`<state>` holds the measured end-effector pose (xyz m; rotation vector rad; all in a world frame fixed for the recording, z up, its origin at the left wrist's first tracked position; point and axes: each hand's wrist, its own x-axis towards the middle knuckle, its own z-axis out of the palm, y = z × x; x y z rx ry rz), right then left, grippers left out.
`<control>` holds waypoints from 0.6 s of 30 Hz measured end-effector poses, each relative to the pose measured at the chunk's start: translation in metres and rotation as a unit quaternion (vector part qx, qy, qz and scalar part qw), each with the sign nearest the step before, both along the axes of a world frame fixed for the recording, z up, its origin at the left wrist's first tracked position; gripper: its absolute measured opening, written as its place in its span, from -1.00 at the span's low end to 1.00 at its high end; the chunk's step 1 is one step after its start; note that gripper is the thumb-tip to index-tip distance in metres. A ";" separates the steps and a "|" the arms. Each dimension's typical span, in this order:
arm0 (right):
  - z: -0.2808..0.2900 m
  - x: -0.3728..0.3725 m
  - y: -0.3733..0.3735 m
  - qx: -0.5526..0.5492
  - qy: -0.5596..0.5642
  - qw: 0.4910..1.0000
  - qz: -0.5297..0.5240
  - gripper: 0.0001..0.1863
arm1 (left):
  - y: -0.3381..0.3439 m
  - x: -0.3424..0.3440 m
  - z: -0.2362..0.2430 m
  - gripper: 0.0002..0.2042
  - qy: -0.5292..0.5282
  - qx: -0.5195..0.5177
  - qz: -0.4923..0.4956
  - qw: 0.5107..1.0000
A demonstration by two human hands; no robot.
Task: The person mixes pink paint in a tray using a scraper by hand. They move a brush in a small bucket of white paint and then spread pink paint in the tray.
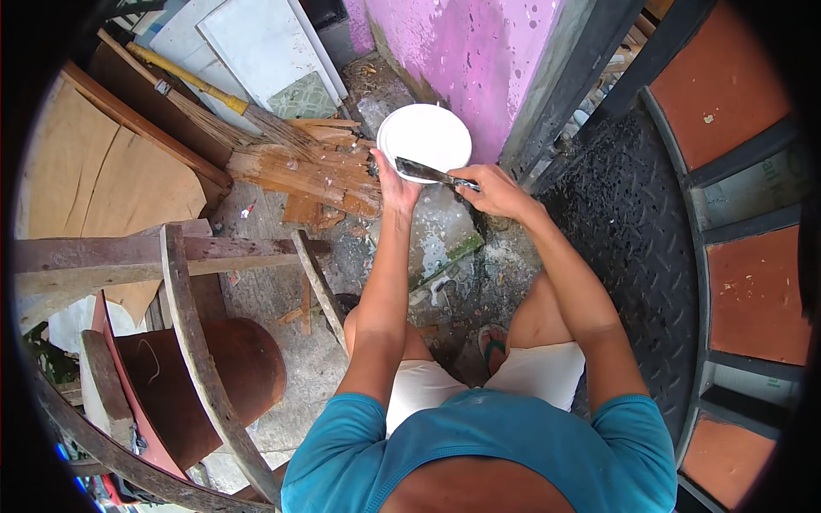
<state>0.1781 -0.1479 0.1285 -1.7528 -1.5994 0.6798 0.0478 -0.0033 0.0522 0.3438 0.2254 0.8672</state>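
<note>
Out in front of me, my left hand [397, 186] grips the near left edge of a round white plastic tub or lid [428, 132]; I cannot tell which of the two it is. Its thumb lies along the rim, while the other fingers are hidden underneath. My right hand [498, 193] is closed around the handle of a putty knife [419, 169]. The knife's dark, flat blade points left and lies across the near part of the white surface. Whether it touches that surface is hard to tell.
A pink wall [479, 51] rises just beyond the tub. Broken plywood [299, 175] and straw brooms [201, 94] are at the far left. A wooden ladder-like frame [192, 325] stands near my left arm. On my right are a black textured metal plate [633, 256] and orange-panelled framework [757, 291].
</note>
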 end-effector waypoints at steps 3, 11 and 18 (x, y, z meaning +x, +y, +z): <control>-0.007 -0.029 0.009 0.078 -0.014 0.997 -0.010 -0.66 | -0.002 0.005 -0.002 -0.25 -0.022 0.004 0.036 0.999; 0.015 -0.015 0.018 -0.020 0.059 0.994 -0.087 -0.66 | 0.005 -0.012 0.002 -0.34 -0.011 0.048 0.013 0.999; 0.027 0.020 -0.004 -0.108 0.047 0.993 -0.028 -0.57 | 0.020 -0.040 -0.008 -0.36 0.022 0.036 0.019 0.999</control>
